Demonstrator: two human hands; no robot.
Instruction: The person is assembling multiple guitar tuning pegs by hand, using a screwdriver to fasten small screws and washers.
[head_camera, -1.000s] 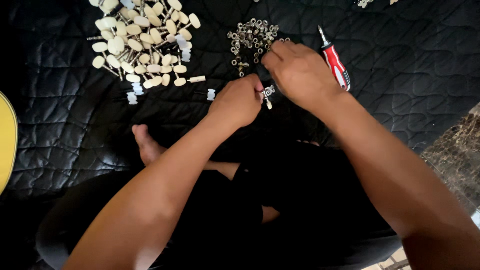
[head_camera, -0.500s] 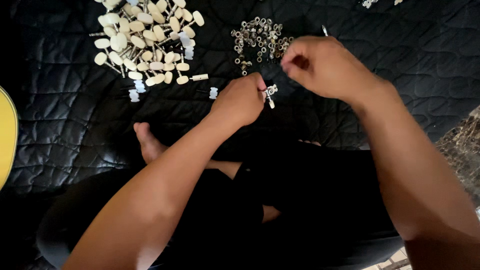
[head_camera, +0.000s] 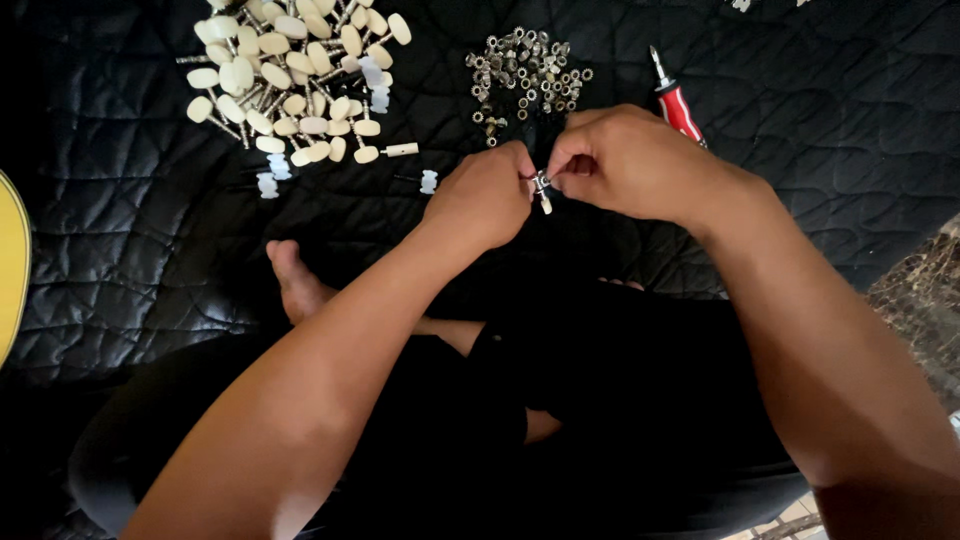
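My left hand and my right hand meet over a black quilted mat. Between their fingertips they pinch one small metal tuning peg with a cream tip. Just beyond the hands lies a heap of small metal nuts and washers. A red-handled screwdriver lies right behind my right hand, partly hidden by it.
A big pile of cream-knobbed pegs lies at the far left, with a few small white plastic pieces near it. A yellow curved object shows at the left edge. My bare foot and crossed legs lie below the hands.
My right hand went up to the metal heap, covering the screwdriver, then came back to the left hand. Both hands now pinch the small peg together.
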